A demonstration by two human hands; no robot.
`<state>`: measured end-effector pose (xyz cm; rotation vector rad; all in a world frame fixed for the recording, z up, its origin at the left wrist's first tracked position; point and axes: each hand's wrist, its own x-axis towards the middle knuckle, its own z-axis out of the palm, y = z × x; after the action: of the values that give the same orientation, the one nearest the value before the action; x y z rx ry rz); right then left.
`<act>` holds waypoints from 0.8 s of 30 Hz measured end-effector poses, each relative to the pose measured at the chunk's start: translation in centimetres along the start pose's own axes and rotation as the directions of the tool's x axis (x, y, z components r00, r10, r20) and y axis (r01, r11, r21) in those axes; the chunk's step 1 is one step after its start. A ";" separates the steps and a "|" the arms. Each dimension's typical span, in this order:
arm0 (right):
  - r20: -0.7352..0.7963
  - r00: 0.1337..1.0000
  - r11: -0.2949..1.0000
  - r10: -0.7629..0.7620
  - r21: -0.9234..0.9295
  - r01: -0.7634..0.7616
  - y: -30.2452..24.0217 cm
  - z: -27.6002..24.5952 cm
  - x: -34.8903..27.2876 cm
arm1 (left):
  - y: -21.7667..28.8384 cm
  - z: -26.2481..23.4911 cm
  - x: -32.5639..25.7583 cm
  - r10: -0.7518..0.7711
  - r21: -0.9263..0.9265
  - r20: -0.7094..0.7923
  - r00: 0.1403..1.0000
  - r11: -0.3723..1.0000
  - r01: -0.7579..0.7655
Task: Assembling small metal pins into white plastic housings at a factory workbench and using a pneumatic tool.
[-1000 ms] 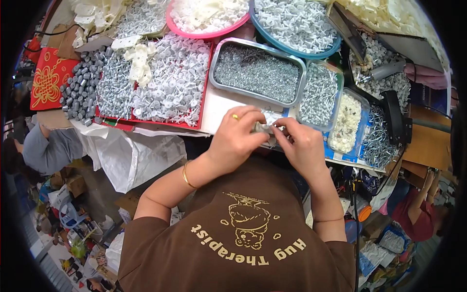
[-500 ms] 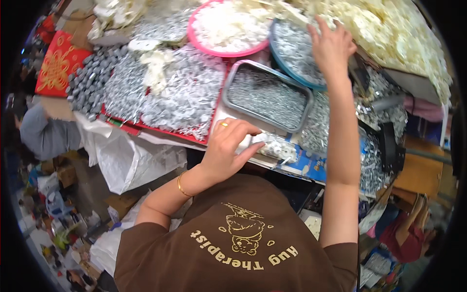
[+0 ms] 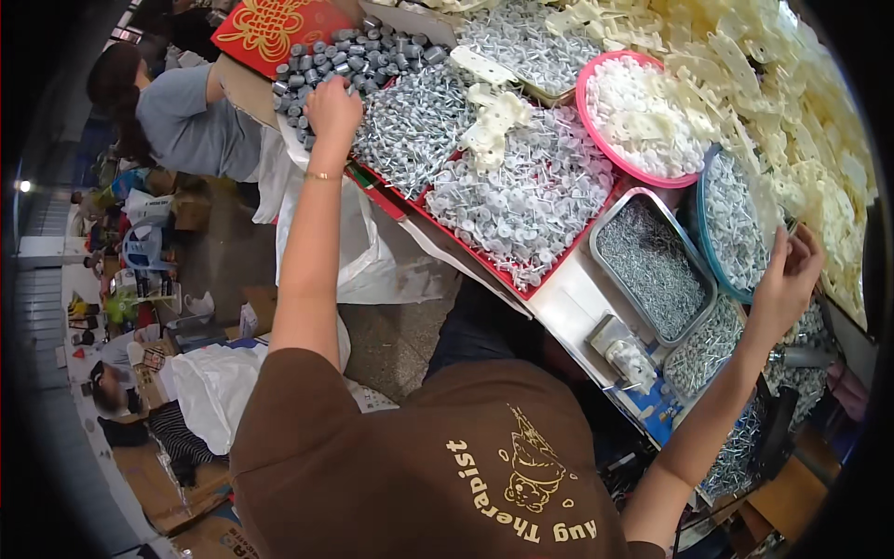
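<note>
My left hand (image 3: 333,110) reaches into a heap of small grey cylinders (image 3: 372,58) at the far left of the table. Its fingers are curled down among them, and the fingertips are partly hidden. At the right, my right hand (image 3: 787,275) is beside a blue round basin (image 3: 700,210) of small white-and-metal pins. Its fingers pinch a pale cream plastic piece (image 3: 765,200) that stands up over the basin's edge. A small block fixture with white parts on it (image 3: 626,354) sits untouched at the table's near edge.
Red trays hold metal pins (image 3: 410,130) and white-headed pins (image 3: 517,205). A pink basin (image 3: 596,126) contains white pieces. A metal tray (image 3: 605,265) holds fine metal pins. Cream plastic parts (image 3: 792,102) are heaped at the back right. Another person (image 3: 191,121) is at the left.
My view has swung left. My left hand has left the block fixture and reached out to the grey cylinders. My right hand stays by the blue basin, now with a cream piece visible at its fingers.
</note>
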<state>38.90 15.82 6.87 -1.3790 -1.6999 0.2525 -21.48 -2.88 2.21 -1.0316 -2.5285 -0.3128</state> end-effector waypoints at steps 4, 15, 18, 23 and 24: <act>0.159 0.982 0.930 0.106 0.334 -0.155 -2.5 -1.2 -4.9 | 1.9 2.1 2.7 -0.119 0.228 0.183 0.976 0.971 0.075; 0.573 0.699 0.411 0.427 0.566 -0.715 -1.5 -10.0 -12.9 | 1.0 3.5 2.6 -0.213 -0.040 0.146 0.966 0.974 0.221; 0.559 0.746 0.386 0.362 0.638 -0.666 -1.2 -10.9 -13.8 | 0.2 4.1 4.2 -0.210 0.043 0.235 0.949 0.978 0.206; 0.454 0.768 0.387 0.452 0.675 -0.628 0.0 -10.8 -15.9 | 0.7 4.3 3.0 -0.193 -0.120 0.114 0.975 0.971 0.206; 0.441 0.766 0.390 0.468 0.674 -0.627 0.4 -11.1 -16.1 | 0.4 4.5 2.4 -0.197 -0.183 -0.029 0.980 0.965 0.189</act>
<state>46.84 -1.89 4.77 -1.1494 -0.9117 1.4076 -24.03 0.43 -0.80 -0.8291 -2.5997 -0.6233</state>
